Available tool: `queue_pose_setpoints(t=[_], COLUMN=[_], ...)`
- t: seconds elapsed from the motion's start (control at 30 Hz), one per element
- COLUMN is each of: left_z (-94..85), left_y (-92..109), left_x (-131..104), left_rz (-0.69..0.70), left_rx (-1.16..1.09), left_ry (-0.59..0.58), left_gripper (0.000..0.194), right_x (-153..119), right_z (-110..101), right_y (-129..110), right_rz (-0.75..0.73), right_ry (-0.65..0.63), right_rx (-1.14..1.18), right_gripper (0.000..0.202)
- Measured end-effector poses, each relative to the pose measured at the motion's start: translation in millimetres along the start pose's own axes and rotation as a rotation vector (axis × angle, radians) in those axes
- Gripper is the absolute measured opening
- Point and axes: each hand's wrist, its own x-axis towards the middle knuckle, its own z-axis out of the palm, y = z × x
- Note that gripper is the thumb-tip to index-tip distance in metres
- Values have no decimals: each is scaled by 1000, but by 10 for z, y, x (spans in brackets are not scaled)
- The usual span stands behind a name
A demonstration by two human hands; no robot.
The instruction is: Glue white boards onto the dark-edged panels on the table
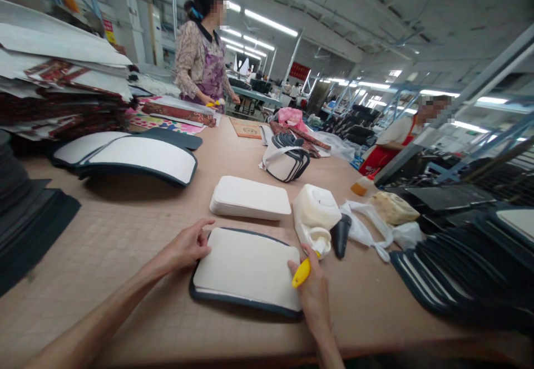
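Note:
A white rounded board [250, 269] lies on a dark-edged panel [250, 300] in front of me; a strip of the panel shows along the near and far edges. My left hand [195, 245] has its fingers bent at the board's upper left corner, thumb against the edge. At the right end, my right hand [314, 288] grips a brush by its yellow handle [302, 272], fingertips touching the board. The brush's pale head is by the opening of a cut white plastic jug [316, 207]. Beyond the panel sits a stack of white boards [251, 196].
Curved white-faced panels [146, 157] lie at left, dark sheets [33, 230] nearer. A dark cone-shaped object [341, 235] and plastic bag [369, 224] stand right of the jug. Dark panels [454, 269] are piled at right. A co-worker [204, 52] stands across the table, another [400, 135] at right.

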Motion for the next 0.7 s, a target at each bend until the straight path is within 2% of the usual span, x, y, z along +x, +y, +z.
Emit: queue_pose_setpoints(t=[0.2, 0.27, 0.33, 0.4, 0.43, 0.47, 0.5, 0.57, 0.63, 0.7], left_z=[-9, -13, 30, 148, 235, 332, 432, 609, 722, 772], left_y=[40, 49, 81, 165, 233, 318, 414, 615, 766, 821], left_x=[-55, -83, -104, -111, -112, -110, -106, -92, -74, -60], left_rz=[-43, -41, 58, 278, 409, 537, 648, 751, 698, 592], left_rx=[291, 418, 549, 616, 615, 596, 579, 593, 645, 664], left_ry=[8, 53, 167, 279, 290, 258, 171, -96, -356, -482], left_gripper=[65, 65, 59, 49, 46, 44, 43, 44, 50, 54], right_x=[28, 19, 7, -1, -2, 0, 3, 11, 16, 13], right_z=[153, 183, 193, 198, 204, 214, 228, 263, 293, 298], right_y=[137, 172, 189, 199, 207, 217, 230, 259, 276, 272], right_rz=[-30, -56, -87, -112, -122, -133, -149, -210, -291, -341], right_ry=[35, 42, 47, 43, 40, 37, 38, 49, 71, 100], right_rx=[-42, -69, -92, -119, -132, -145, -158, -188, -225, -285], right_gripper=[55, 54, 53, 51, 51, 50, 49, 49, 48, 49])
